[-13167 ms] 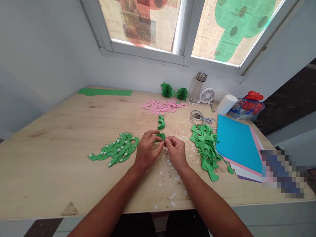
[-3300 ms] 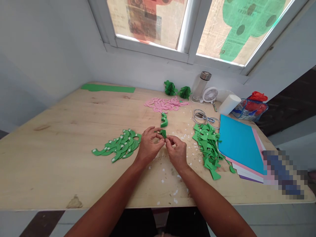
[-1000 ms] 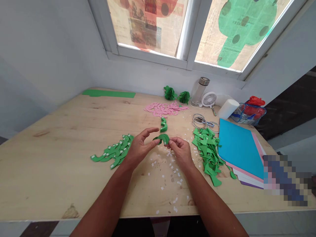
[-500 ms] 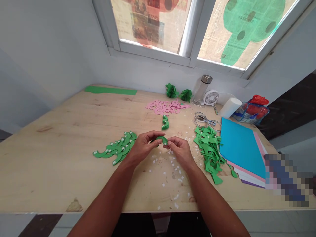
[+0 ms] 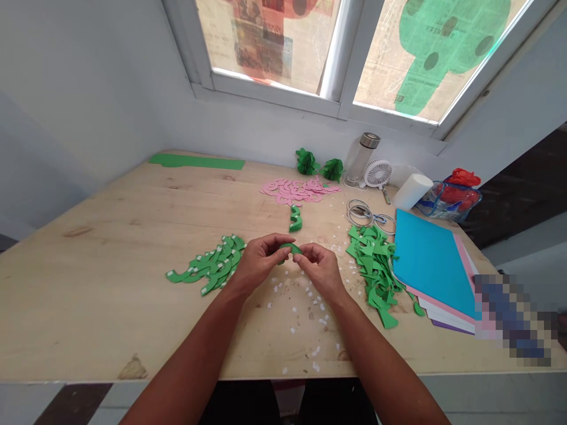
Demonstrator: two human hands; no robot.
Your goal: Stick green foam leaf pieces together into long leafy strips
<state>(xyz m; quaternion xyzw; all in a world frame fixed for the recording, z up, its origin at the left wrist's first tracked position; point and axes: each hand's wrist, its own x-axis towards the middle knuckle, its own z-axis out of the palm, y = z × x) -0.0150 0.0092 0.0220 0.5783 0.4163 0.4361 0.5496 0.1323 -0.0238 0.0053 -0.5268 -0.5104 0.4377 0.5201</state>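
Note:
Between my two hands is a curved green paper piece, held a little above the middle of the table. My left hand pinches its left end, and my right hand closes on the right end, thumb on top. Part of the piece is hidden by my fingers. Beside my left hand lies a pile of wavy green paper strips with small white squares at their ends and middles. Just beyond my hands sits a small stack of green wavy pieces. Small white paper bits are scattered on the table below my hands.
To the right are green paper scraps, scissors and stacked coloured sheets. Along the back stand pink cut-outs, green paper ornaments, a bottle, a small fan and a white roll. A green strip lies far left.
My right thumb has moved onto the top of the green piece, covering the white square that showed at its right end. My left hand keeps its hold.

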